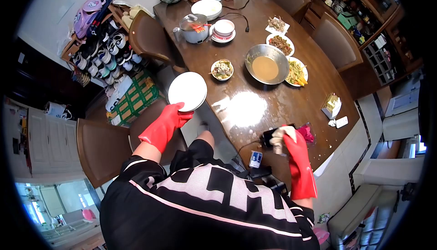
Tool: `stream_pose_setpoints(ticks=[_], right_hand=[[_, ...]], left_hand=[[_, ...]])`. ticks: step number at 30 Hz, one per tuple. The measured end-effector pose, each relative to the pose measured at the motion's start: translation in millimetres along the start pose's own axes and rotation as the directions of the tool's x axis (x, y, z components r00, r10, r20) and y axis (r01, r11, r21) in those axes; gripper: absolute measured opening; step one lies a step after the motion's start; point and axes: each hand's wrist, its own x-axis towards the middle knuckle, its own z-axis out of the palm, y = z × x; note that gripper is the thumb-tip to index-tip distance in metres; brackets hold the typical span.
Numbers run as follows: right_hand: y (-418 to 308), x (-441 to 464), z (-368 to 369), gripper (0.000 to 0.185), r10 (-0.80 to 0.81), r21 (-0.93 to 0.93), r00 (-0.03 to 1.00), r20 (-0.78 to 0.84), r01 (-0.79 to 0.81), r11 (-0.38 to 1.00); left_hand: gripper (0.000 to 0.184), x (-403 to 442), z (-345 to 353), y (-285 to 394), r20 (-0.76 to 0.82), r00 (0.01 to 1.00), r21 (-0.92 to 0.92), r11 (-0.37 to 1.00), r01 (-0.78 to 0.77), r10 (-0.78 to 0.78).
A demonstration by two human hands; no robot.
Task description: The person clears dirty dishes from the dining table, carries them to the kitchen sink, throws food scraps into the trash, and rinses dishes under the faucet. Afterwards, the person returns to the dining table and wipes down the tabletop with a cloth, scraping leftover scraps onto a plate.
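Observation:
Both of my hands wear red rubber gloves. My left hand [167, 123] grips the lower rim of a white plate [187, 90], held off the table's left edge; a second rim seems to show under it. Over the near part of the table, my right hand [298, 152] is closed on a crumpled beige cloth [277, 137]. Beside the cloth are a dark phone-like object, partly hidden, and a pinkish-red item [307, 134] in a clear container. A small blue-and-white box [256, 159] lies nearer to me.
On the wooden table [236, 145] stand a metal basin [250, 68] of brownish liquid, a small food bowl [222, 70], several dishes, a pot [194, 34] and stacked bowls [223, 29]. A tissue pack [332, 106] sits at right. Chairs [102, 152] surround the table; a cable [248, 147] runs across its near edge.

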Motion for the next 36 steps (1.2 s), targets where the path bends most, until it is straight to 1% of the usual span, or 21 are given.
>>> stream_pose_setpoints(ticks=[1,3,5,6,8,9,10,11,13,14,17,19,21,22,23,25,27,28,31,34,36], right_hand=[[8.2,25.6,15.3,0.020,-0.028,0.013,0.999,-0.022,0.029,0.999],[8.0,69.9,42.5,0.018,0.135,-0.012,0.990,-0.029,-0.136,0.991],[36.6,120.7,53.2,0.020,0.068,-0.202,0.992,-0.102,-0.088,0.976],[76.6,155.2,36.2,0.024,-0.103,-0.493,0.986,-0.129,0.026,0.870],[99.4,193.7,48.6,0.032,-0.270,-0.802,0.948,-0.169,0.027,0.596],[104.8,214.0,54.7,0.037,-0.348,-0.911,0.925,-0.153,0.005,0.413],[105.4,229.7,60.5,0.048,-0.247,-0.956,0.956,-0.156,-0.082,0.283],[108.0,241.5,65.9,0.050,-0.126,-0.959,0.968,-0.218,-0.188,0.215],[83.0,265.7,95.2,0.053,0.085,-0.930,0.930,-0.358,-0.363,0.055],[70.8,280.7,103.4,0.055,0.129,-0.905,0.911,-0.392,-0.407,0.124],[50.6,316.3,118.6,0.051,-0.077,-0.732,0.922,-0.379,-0.248,0.634],[34.5,356.2,129.9,0.051,-0.079,-0.550,0.921,-0.380,-0.156,0.820],[-24.7,398.9,173.9,0.059,0.160,-0.139,0.890,-0.426,-0.239,0.961],[-29.1,424.0,175.7,0.065,0.210,-0.014,0.896,-0.392,-0.234,0.972],[-29.4,449.3,175.7,0.071,0.253,0.112,0.902,-0.350,-0.228,0.967],[-19.6,501.9,182.8,0.072,0.274,0.213,0.897,-0.346,-0.210,0.954],[5.4,551.7,181.7,0.064,0.329,0.194,0.855,-0.400,-0.272,0.943],[38.6,585.5,157.2,0.054,0.401,0.223,0.880,-0.253,-0.350,0.910],[52.9,617.7,176.1,0.041,0.596,0.532,0.774,-0.214,-0.420,0.736],[69.0,625.8,177.7,0.035,0.631,0.454,0.736,-0.244,-0.488,0.745],[74.1,627.3,182.7,0.033,0.627,0.486,0.747,-0.223,-0.472,0.736]], left_hand=[[0.045,9.6,-6.4,8.0,0.014,1.000,0.005,1.000,-0.001,0.001],[0.045,36.7,-22.3,28.4,0.051,0.999,0.018,1.000,0.000,-0.001],[0.045,66.3,-38.3,54.6,0.078,0.997,0.050,0.999,0.014,-0.018],[0.046,86.9,-45.7,67.5,0.073,0.997,0.071,0.997,0.012,-0.017],[0.048,139.7,-66.0,92.1,0.051,0.997,0.142,0.989,0.048,-0.056],[0.048,135.9,-57.1,111.5,0.007,1.000,0.143,0.990,0.009,-0.010],[0.046,156.3,-66.0,127.7,0.032,0.998,0.189,0.981,0.041,-0.048],[0.045,175.6,-76.7,139.9,0.053,0.995,0.237,0.969,0.074,-0.088],[0.043,199.7,-80.9,166.7,0.083,0.995,0.291,0.956,0.036,-0.063],[0.042,212.1,-79.2,178.4,0.101,0.994,0.318,0.948,0.014,-0.048],[0.043,234.5,-65.5,209.7,0.210,0.977,0.331,0.943,-0.042,-0.030],[0.042,252.0,-51.9,221.2,0.251,0.967,0.345,0.937,-0.049,-0.041],[0.042,261.6,-37.0,234.1,0.282,0.956,0.396,0.917,-0.044,-0.076],[0.041,279.1,-35.7,223.5,0.320,0.946,0.314,0.948,-0.053,-0.053],[0.040,282.7,-30.6,225.2,0.319,0.945,0.333,0.942,-0.040,-0.073],[0.040,289.0,-16.8,227.5,0.313,0.944,0.369,0.929,-0.016,-0.107],[0.039,295.5,-6.6,225.7,0.307,0.947,0.348,0.937,-0.015,-0.098],[0.039,297.4,-4.2,225.5,0.311,0.945,0.345,0.938,-0.014,-0.100],[0.039,299.5,-3.2,229.2,0.317,0.940,0.370,0.929,-0.001,-0.125],[0.039,299.9,-3.6,232.1,0.332,0.931,0.390,0.921,0.009,-0.150],[0.039,305.2,-3.6,230.0,0.348,0.924,0.372,0.928,0.023,-0.162]])
